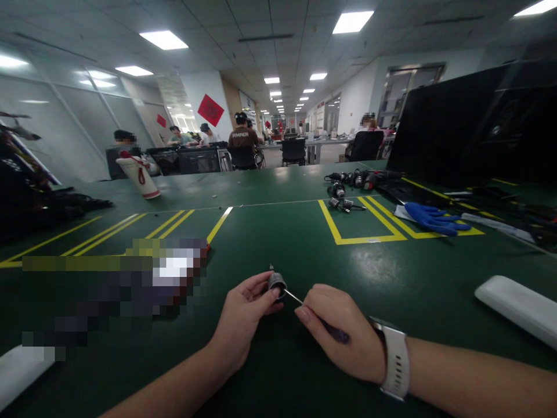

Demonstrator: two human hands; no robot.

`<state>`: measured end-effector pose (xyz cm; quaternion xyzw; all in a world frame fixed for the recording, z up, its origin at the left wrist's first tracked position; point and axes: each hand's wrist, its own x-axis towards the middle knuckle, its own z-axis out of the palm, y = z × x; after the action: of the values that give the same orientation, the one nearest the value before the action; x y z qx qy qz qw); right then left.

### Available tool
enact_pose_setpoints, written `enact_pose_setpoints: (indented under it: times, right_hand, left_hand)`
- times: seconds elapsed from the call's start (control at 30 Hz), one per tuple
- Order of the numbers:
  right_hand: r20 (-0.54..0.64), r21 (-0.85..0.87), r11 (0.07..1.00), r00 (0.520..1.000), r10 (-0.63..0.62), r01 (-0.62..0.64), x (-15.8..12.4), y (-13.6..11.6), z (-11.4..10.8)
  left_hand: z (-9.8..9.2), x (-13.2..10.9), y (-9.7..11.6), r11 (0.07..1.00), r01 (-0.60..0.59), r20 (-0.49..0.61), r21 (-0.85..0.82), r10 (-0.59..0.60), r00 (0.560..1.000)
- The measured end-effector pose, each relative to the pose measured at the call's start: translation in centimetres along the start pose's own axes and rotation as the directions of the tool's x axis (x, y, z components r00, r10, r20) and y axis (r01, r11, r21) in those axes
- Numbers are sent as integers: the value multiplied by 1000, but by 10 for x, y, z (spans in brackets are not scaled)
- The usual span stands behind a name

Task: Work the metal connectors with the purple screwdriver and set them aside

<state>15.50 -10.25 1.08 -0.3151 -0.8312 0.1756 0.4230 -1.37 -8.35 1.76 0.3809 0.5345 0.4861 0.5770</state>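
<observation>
My left hand pinches a small grey metal cylindrical part between thumb and fingers, low over the green table. A short thin stem pokes out of the part's far end, and its hollow-looking near end is turned toward my right hand. That hand is wrapped round the dark handle of a screwdriver. The screwdriver's thin metal shaft points left and meets the open end of the part; its tip is hidden there. A pale watch strap circles my right wrist.
Several metal parts lie beyond my hands near yellow tape lines. Farther right are a blue glove and a large black panel. A white cup stands far left. White rounded objects flank the table. People sit beyond.
</observation>
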Motion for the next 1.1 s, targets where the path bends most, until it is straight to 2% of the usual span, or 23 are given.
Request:
enact_pose_setpoints:
  times: [0.33,0.57,0.93,1.1]
  right_hand:
    - [16,-29,999,999,-32,32,-3,-1,0]
    - [56,-81,995,997,-55,60,-4,-4,0]
    - [56,-124,988,995,-82,88,-4,-3,4]
    - [-5,-42,978,979,-206,206,-3,-5,-11]
  left_hand:
    - [6,-5,2,998,-52,-26,37,53,998]
    - [4,-2,-1,990,-100,-89,95,109,990]
    - [5,-4,-1,983,-132,-61,127,140,988]
    - [5,-6,2,986,-130,-2,107,131,991]
